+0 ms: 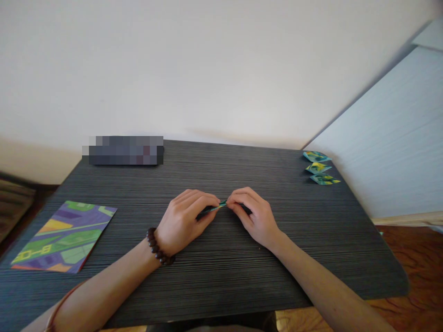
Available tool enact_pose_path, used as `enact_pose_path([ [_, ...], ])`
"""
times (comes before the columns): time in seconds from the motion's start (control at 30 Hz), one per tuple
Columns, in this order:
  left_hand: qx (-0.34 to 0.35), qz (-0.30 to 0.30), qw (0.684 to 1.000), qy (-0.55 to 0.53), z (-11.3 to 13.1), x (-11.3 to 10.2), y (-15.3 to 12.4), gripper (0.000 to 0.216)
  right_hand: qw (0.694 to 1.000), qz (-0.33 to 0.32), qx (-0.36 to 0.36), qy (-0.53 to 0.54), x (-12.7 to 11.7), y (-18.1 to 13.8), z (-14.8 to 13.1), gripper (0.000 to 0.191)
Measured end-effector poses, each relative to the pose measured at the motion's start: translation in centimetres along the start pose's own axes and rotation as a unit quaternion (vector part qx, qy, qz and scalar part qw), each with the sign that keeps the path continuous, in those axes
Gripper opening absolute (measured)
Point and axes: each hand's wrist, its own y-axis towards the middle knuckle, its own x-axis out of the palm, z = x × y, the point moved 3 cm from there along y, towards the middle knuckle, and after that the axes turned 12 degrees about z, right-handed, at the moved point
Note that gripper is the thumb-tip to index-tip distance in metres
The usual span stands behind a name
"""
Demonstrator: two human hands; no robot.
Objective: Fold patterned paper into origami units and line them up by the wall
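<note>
Between my two hands is a small folded piece of paper [222, 204], green with a bit of yellow, just above the middle of the dark table. My left hand [188, 214] pinches its left part, and the fingers cover most of it. With thumb and fingertips, my right hand [254, 214] pinches the right end. Three folded paper pieces in green, blue and yellow lie in a column at the far right: a rear one [316, 157], a middle one [318, 168] and a front one [324, 179].
A stack of patterned paper sheets [65, 237], purple and green, lies on the table [221, 276] at the left. Toward the back left sits a blurred-out dark object [124, 151]. A white wall [214, 69] stands behind, and a pale panel [391, 133] borders the right side.
</note>
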Motion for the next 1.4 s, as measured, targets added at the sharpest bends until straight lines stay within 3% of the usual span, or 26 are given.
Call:
enact_pose_path([
  [0.23, -0.022, -0.007, 1.000, -0.015, 0.29, 0.45, -0.27, 0.012, 0.997, 0.015, -0.062, -0.050, 0.01, -0.31, -0.55, 0.012],
  [0.57, -0.040, 0.011, 0.998, -0.050, 0.67, 0.19, 0.10, 0.011, 0.998, 0.048, -0.031, -0.026, -0.18, -0.07, -0.72, 0.005],
  [0.9, -0.053, 0.015, 0.996, -0.064, 0.70, 0.18, 0.10, 0.009, 0.999, 0.025, -0.006, 0.025, -0.09, -0.37, -0.44, 0.008],
  [1.17, -0.170, -0.004, 0.982, -0.084, 0.53, -0.36, 0.25, 0.006, 0.999, 0.023, 0.001, 0.031, -0.12, -0.31, -0.60, 0.013],
  [1.4, -0.212, -0.033, 0.971, -0.110, 0.01, -0.29, 0.22, 0.011, 0.999, 0.017, -0.001, 0.046, -0.17, -0.22, -0.83, 0.006],
])
